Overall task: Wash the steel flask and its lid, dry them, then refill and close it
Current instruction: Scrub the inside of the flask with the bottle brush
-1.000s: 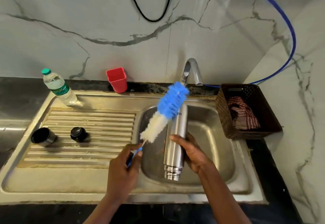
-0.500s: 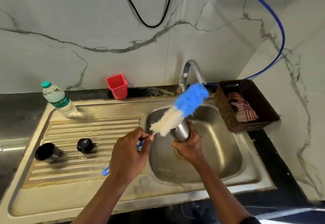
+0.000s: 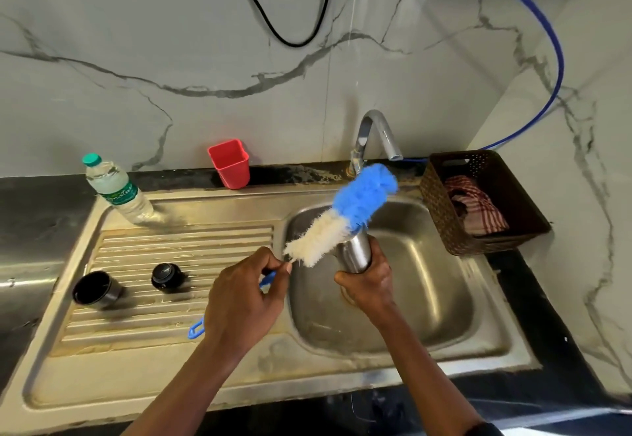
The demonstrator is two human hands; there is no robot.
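The right hand (image 3: pixel 367 285) grips the flask (image 3: pixel 354 252); the left hand (image 3: pixel 239 295) pinches the brush (image 3: pixel 342 220) lying across its mouth; lid (image 3: pixel 166 275) at nine o'clock.

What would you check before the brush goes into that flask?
1. Right hand grips the flask: ok.
2. Left hand pinches the brush handle: ok.
3. Flask held over the sink basin: ok.
4. Bristles aimed into the flask: not ok; they lie slanted across its top end.
5. Water or soap inside the flask: cannot tell.
6. Black cap and cup out of the way on the drainboard: ok.
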